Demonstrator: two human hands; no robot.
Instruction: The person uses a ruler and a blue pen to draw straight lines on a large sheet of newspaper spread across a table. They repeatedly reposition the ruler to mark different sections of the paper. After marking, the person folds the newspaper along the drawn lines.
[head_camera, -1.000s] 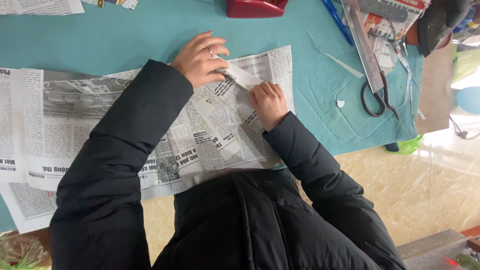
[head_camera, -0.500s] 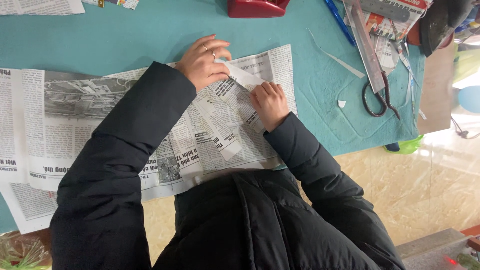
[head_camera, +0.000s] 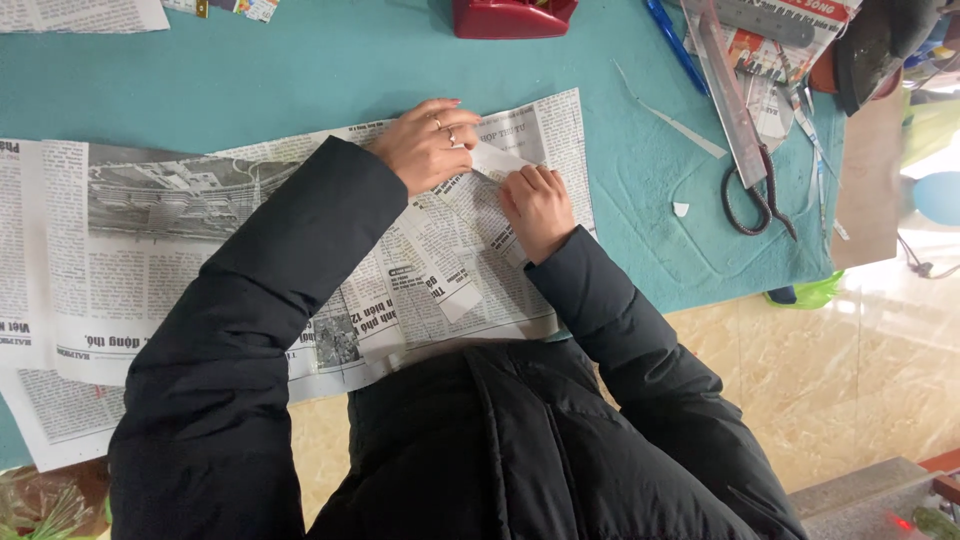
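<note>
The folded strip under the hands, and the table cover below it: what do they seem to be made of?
The folded strip looks like thin matte newsprint: grey printed columns and sharp creases, like the newspaper sheet beneath. The table cover seems a smooth teal mat, perhaps plastic or rubber; faint pressed outlines show, but the look leaves it open.

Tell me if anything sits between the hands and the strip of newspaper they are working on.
Nothing visible does. The left hand and the right hand both rest directly on the folded newspaper strip, which lies on the spread newspaper sheet. The scissors and the red tape dispenser lie apart on the teal mat.
</note>
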